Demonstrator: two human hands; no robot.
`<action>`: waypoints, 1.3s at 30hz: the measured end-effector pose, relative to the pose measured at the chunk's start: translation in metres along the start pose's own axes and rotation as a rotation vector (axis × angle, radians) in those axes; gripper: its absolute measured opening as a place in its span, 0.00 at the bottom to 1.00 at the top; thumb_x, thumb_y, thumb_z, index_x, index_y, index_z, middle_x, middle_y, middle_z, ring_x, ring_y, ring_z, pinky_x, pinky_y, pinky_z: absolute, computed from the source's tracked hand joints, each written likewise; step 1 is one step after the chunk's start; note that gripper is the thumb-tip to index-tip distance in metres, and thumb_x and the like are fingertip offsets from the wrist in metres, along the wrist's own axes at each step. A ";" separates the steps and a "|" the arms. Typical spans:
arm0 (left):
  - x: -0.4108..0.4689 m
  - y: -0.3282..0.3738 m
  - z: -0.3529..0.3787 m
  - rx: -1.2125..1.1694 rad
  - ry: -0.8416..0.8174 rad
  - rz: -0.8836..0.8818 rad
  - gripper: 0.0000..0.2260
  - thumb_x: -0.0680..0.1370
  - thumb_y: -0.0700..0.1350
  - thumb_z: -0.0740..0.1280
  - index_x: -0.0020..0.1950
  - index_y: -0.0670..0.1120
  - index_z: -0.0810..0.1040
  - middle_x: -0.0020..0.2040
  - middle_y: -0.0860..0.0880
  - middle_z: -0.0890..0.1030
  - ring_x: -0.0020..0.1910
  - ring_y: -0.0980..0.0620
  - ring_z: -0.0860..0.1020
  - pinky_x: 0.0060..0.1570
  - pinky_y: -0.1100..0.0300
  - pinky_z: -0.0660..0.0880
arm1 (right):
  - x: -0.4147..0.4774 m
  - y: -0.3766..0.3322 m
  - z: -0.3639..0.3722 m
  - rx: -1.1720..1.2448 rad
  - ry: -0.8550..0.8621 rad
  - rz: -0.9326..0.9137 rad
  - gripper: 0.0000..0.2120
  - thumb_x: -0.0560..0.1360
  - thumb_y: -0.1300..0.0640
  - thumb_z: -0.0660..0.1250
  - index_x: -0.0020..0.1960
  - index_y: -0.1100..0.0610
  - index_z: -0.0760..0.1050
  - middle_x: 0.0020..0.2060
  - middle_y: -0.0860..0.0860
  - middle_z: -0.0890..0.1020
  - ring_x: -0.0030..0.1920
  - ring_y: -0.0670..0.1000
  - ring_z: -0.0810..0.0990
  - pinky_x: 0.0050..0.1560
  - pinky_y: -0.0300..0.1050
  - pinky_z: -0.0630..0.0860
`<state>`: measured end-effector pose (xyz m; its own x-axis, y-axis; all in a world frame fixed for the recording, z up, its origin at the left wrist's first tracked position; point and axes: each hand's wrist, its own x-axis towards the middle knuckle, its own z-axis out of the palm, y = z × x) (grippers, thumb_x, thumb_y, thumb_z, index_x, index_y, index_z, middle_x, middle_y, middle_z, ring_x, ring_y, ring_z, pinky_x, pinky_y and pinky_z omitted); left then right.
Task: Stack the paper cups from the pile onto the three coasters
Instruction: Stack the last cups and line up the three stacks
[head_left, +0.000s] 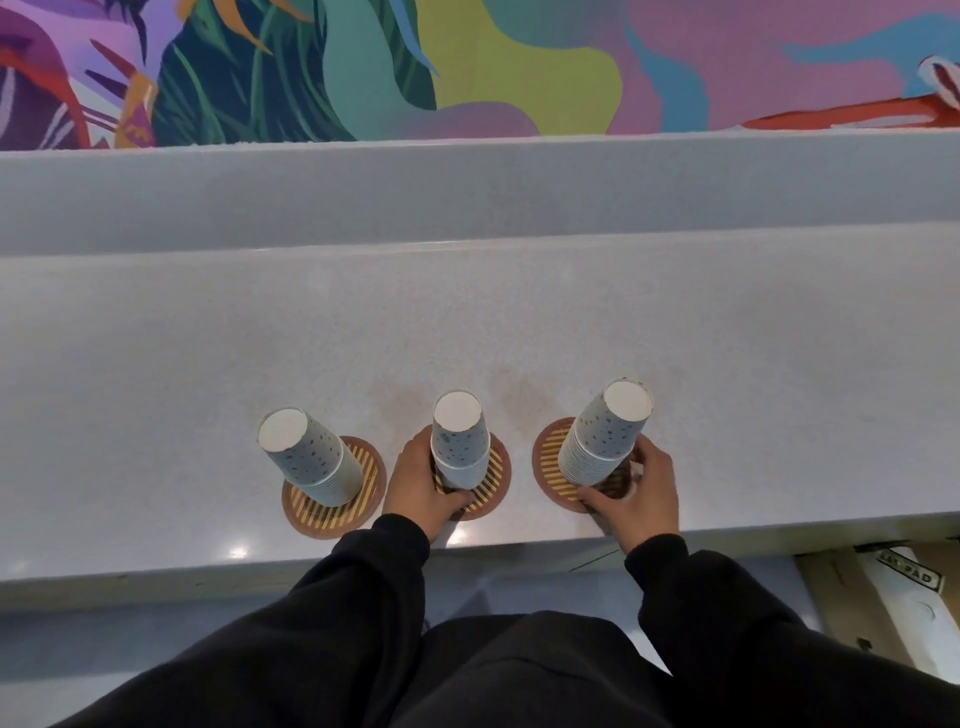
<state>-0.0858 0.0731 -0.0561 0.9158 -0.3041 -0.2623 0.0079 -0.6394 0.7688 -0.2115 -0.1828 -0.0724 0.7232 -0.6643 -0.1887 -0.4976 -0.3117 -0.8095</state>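
Head view: we find three upside-down stacks of speckled paper cups, each upright on its own round striped coaster near the front edge of the pale stone counter (467, 322); no loose pile is visible. Our left hand (421, 488) cups the base of the middle stack (460, 441), our right hand (641, 491) that of the right stack (605, 436). The left stack (306, 457) stands untouched just left of the left hand, and we judge only final straightening remains.
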 end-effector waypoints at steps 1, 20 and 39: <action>-0.002 -0.001 -0.003 -0.013 0.001 0.003 0.40 0.67 0.46 0.83 0.73 0.53 0.65 0.71 0.52 0.73 0.70 0.51 0.71 0.70 0.53 0.69 | -0.008 0.002 -0.002 0.010 0.045 0.015 0.41 0.62 0.56 0.86 0.68 0.49 0.68 0.63 0.47 0.72 0.61 0.48 0.75 0.63 0.45 0.75; -0.051 -0.134 -0.080 0.158 0.292 -0.063 0.11 0.76 0.51 0.75 0.56 0.49 0.85 0.58 0.52 0.80 0.57 0.56 0.70 0.59 0.54 0.75 | -0.083 -0.059 0.167 -0.592 -0.601 -1.109 0.28 0.81 0.48 0.62 0.79 0.54 0.65 0.78 0.53 0.69 0.75 0.54 0.69 0.75 0.52 0.67; -0.007 -0.119 -0.093 0.171 0.239 -0.062 0.36 0.65 0.64 0.79 0.68 0.54 0.71 0.63 0.50 0.79 0.62 0.46 0.76 0.60 0.45 0.75 | -0.092 -0.063 0.198 -0.752 -0.614 -0.990 0.36 0.78 0.48 0.65 0.82 0.54 0.56 0.82 0.54 0.60 0.81 0.56 0.59 0.80 0.54 0.54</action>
<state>-0.0557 0.2176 -0.0915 0.9844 -0.0993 -0.1453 0.0172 -0.7674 0.6410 -0.1520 0.0319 -0.1141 0.9181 0.3864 -0.0885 0.3465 -0.8906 -0.2944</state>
